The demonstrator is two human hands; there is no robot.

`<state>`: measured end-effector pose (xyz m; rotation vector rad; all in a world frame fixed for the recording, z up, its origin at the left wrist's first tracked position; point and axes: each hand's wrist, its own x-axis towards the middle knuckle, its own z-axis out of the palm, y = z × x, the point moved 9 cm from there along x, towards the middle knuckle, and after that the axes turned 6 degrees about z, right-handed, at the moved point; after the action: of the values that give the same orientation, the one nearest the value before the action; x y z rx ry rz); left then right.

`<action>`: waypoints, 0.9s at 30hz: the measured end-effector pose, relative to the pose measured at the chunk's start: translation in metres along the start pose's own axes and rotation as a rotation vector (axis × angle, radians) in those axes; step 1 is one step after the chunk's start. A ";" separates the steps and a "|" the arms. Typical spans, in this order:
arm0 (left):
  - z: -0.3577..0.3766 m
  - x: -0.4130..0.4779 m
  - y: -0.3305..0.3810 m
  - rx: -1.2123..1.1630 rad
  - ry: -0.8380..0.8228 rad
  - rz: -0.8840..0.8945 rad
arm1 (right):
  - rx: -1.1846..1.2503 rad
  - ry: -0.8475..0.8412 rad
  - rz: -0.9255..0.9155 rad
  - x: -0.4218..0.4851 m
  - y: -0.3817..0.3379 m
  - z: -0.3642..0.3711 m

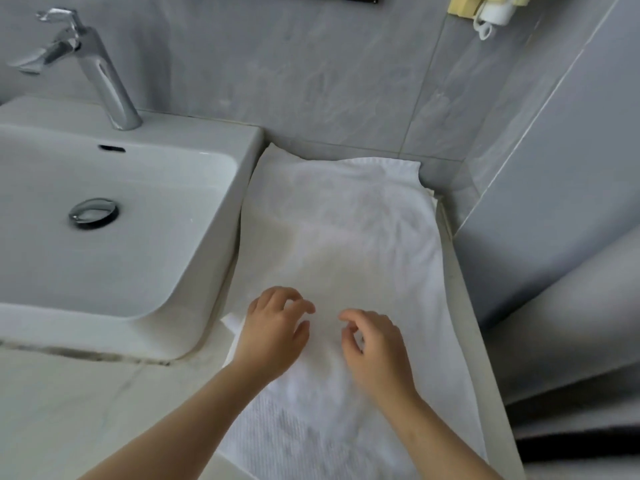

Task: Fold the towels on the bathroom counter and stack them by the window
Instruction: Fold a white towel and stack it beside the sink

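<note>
**Two hands over a spread towel beside the sink**

A white towel (339,237) is lying flat and unfolded down the centre and lower right of the frame. It is covering the pale counter (86,410) from the back wall toward the bottom edge, with its left side running along the white sink (207,140). A small corner of it is sticking out leftward at the sink's front corner.

Both hands are sitting over the towel's near half, low in the centre of the frame. The left hand (273,327) is arching with its fingers loosely curled and tips pointing down at the cloth, gripping nothing visible. The right hand (375,348) is curling its forefinger toward its thumb. The blur is making it impossible to tell whether fabric is being pinched between them.

A chrome faucet (100,71) is standing at the upper left, and a round drain (93,213) is showing in the basin.
</note>
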<state>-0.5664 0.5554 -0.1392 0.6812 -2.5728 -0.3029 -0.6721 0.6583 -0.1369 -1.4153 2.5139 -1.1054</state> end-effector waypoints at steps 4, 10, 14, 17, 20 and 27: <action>0.007 -0.030 0.000 0.038 -0.121 0.050 | 0.022 -0.108 -0.084 -0.032 -0.006 0.011; 0.003 -0.071 -0.002 0.043 -0.059 0.110 | -0.129 -0.130 -0.151 -0.076 -0.011 0.018; -0.001 -0.084 -0.001 -0.038 0.017 0.161 | -0.190 -0.118 -0.163 -0.088 -0.006 0.021; 0.003 -0.086 -0.005 -0.013 -0.069 0.160 | -0.214 -0.105 -0.174 -0.086 -0.009 0.024; 0.007 -0.097 -0.001 -0.012 -0.209 0.199 | -0.199 -0.025 -0.234 -0.092 -0.015 0.017; 0.011 -0.119 -0.004 0.017 -0.424 0.282 | -0.202 -0.225 -0.451 -0.124 -0.032 0.024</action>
<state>-0.4783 0.6137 -0.1949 0.2695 -3.0294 -0.3635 -0.5683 0.7291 -0.1712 -2.1012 2.2582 -0.6904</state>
